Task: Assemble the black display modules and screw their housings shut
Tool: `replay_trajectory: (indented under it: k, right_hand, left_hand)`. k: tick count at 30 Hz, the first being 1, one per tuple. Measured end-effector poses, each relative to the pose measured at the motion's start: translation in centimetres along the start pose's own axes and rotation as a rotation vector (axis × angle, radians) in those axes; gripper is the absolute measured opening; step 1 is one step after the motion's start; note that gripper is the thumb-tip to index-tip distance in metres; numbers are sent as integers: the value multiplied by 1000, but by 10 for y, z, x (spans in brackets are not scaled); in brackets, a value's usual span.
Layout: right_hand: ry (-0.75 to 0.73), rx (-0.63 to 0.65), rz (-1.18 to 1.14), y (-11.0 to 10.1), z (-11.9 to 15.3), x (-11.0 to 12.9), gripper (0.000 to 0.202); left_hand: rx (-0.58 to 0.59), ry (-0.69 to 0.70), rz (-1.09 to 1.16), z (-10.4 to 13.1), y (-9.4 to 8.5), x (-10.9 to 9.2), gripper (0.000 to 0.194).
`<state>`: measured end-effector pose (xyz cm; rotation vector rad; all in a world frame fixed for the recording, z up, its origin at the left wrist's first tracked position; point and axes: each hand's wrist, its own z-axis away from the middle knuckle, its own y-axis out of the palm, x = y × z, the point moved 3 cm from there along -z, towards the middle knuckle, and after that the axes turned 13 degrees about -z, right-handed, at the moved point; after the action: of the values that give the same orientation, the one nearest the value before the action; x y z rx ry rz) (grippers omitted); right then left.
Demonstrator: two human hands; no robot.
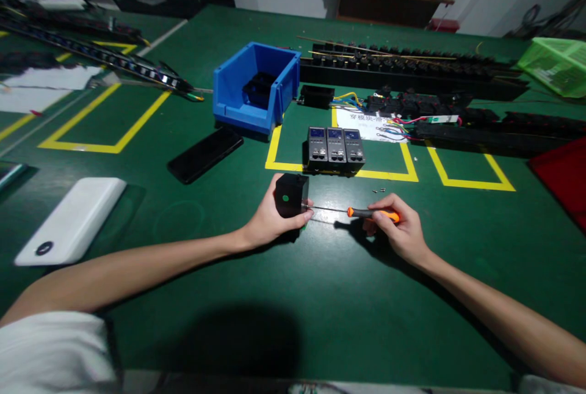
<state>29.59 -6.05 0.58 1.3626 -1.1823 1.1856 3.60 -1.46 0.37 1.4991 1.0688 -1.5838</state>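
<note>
My left hand is closed around a small black module with a green dot on its near side, tilted above the green table. In my right hand is a screwdriver with an orange and black handle, gripped between thumb and fingers. Its thin shaft points left, and the tip meets the module's right side; the exact contact point is too small to make out. A few tiny screws lie beyond my right hand. Behind the held module, three black modules with ports and small screens stand side by side.
A blue bin with black parts inside stands at the back. Left are a black phone and a white power bank. Wired black strips run along the back right, near a green basket and a red object.
</note>
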Motion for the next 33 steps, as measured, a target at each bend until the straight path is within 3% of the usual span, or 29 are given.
replay_trajectory:
  k: [8,10,14,21,33]
  right_hand:
    - [68,27,-21,1,-2,-1,19]
    - [40,52,-26,0,-2,0,17]
    - [-55,58,-7,-1,-1,2,31]
    - [-21,38,-2,0,0,1,16]
    - [48,86,-16,2,-3,0,18]
  left_hand:
    - [-1,13,3,0,0,-2,56]
    - [-2,12,3,0,0,-1,57]
    - [-3,-1,-9,0,0,1,57]
    - [4,9,-7,0,-1,1,56]
    - [2,6,-5,0,0,1,57]
